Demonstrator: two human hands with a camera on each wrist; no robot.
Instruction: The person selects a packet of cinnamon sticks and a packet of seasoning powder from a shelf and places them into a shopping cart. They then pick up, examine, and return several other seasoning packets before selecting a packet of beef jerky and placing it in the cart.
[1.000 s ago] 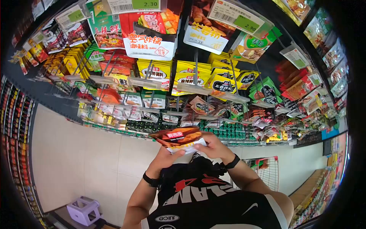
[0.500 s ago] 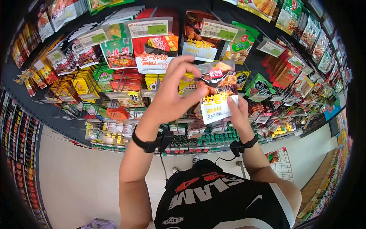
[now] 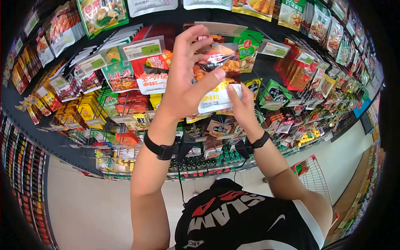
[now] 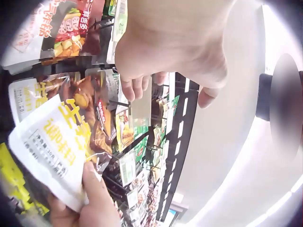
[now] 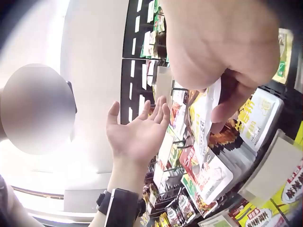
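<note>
A seasoning packet (image 3: 214, 100) with a white lower end, yellow lettering and a picture of fried chicken stands upright before the rack. My right hand (image 3: 244, 106) pinches its lower right side, thumb on the printed front. The left hand (image 3: 183, 79) is raised with fingers extended, overlapping the packet's left side in the head view. Seen in the left wrist view, that hand (image 4: 175, 52) is apart from the packet (image 4: 52, 146), its fingertips right by a blank label panel (image 4: 141, 111). Behind the held packet hang similar packets (image 5: 260, 118), seen in the right wrist view.
Hooks with seasoning packets fill the rack, among them a red and white packet (image 3: 152, 81) at left and a green packet (image 3: 250, 48) at right. Price tags (image 3: 143, 49) jut out in front. A wire shopping cart (image 3: 314, 177) stands on the floor at right.
The packet has gone from low near the body up to the rack, held in the right hand. The left hand has let go of it and risen toward the hooks and label holder.
</note>
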